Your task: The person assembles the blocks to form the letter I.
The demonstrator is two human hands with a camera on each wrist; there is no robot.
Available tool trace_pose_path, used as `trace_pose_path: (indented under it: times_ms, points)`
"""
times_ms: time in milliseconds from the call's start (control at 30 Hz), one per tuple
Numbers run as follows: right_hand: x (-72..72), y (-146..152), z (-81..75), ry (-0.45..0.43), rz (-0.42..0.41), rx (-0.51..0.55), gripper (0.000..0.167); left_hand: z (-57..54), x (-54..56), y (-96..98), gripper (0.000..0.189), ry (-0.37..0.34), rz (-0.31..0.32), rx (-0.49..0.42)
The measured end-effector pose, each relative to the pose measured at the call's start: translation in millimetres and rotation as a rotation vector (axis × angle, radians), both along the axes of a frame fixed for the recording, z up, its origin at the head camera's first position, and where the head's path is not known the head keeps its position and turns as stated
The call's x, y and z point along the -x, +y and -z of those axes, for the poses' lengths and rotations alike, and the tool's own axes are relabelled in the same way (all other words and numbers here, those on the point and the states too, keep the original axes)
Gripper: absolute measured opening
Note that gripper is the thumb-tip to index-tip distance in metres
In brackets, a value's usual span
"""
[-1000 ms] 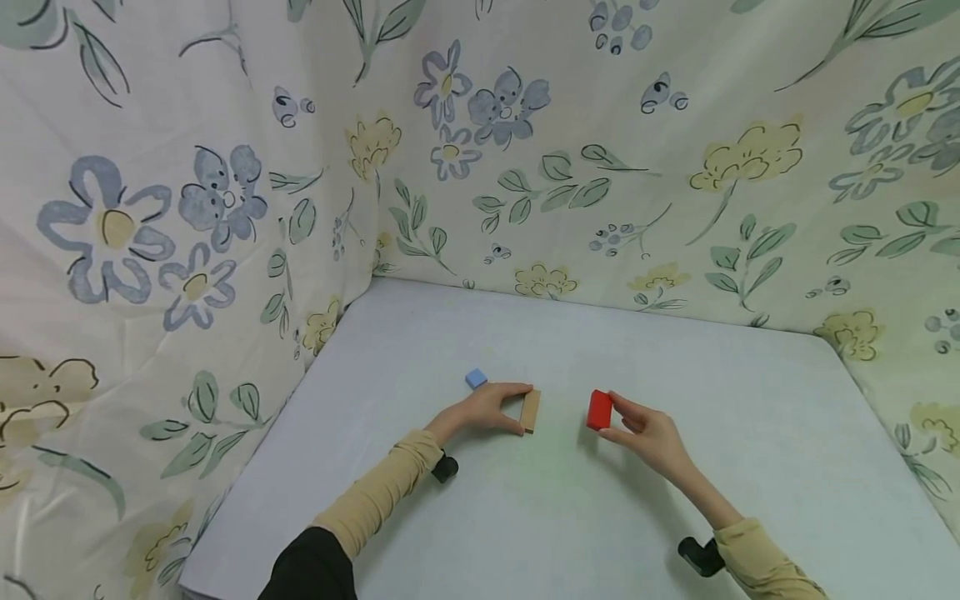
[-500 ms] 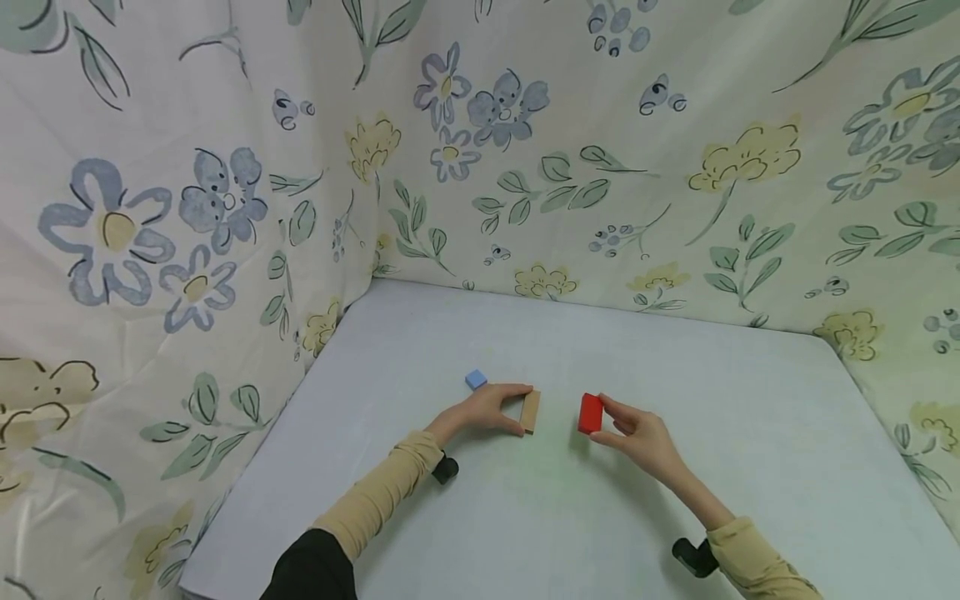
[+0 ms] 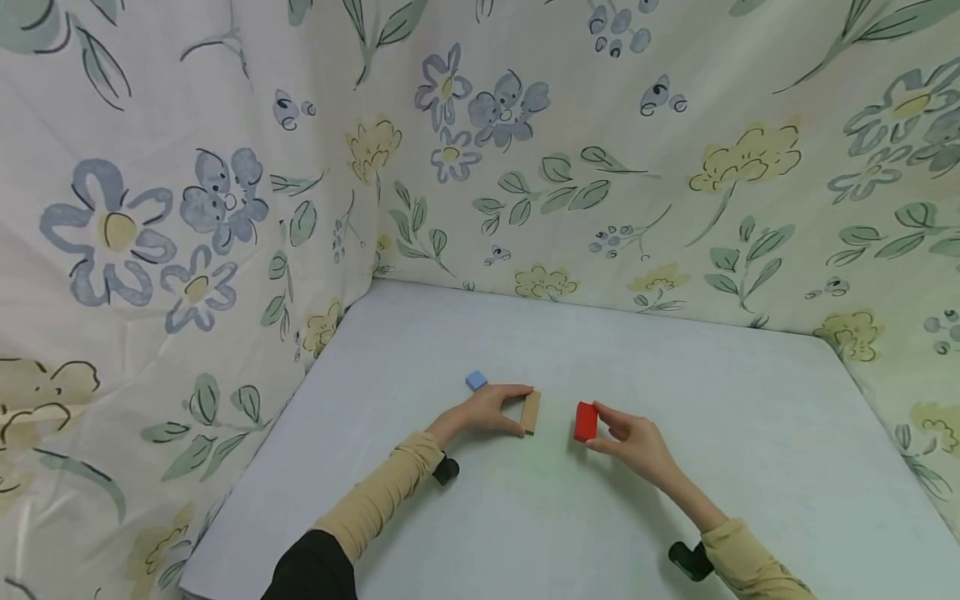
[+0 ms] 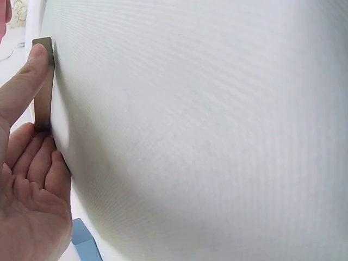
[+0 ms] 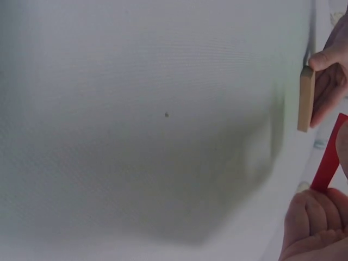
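Left grip (image 3: 486, 408): is pinching the wooden block (image 3: 531, 413) on the bench (image 3: 600, 525).
Right grip (image 3: 637, 444): is holding the red block (image 3: 586, 422), farther right.
Blue block (image 3: 476, 381): is lying just beyond the left grip.

Soft light casts blurred shadows on the table (image 3: 675, 367); the right wrist view looks dimmer.

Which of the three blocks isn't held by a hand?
The blue block, lying beside the left hand. That hand grips the tan block, and the right hand grips the red block.
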State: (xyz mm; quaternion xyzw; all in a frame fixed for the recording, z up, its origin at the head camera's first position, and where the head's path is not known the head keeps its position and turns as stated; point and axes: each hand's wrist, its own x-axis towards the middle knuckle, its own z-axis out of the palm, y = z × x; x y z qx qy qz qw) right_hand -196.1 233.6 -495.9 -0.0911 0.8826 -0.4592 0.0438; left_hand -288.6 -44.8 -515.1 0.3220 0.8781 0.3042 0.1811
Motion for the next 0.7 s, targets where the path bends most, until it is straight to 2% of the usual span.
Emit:
trace_pose_path:
  times_ms: [367,700]
  points:
    - [1.4,-5,8.2,-0.018,-0.037,0.005,0.067,-0.2,-0.6,-0.4,0.077,-0.007,-0.006,-0.001]
    - [0.3,-12,13.1,-0.012,-0.054,-0.054,0.066,-1.5,-0.8,0.1,0.077,-0.005,-0.010,-0.003]
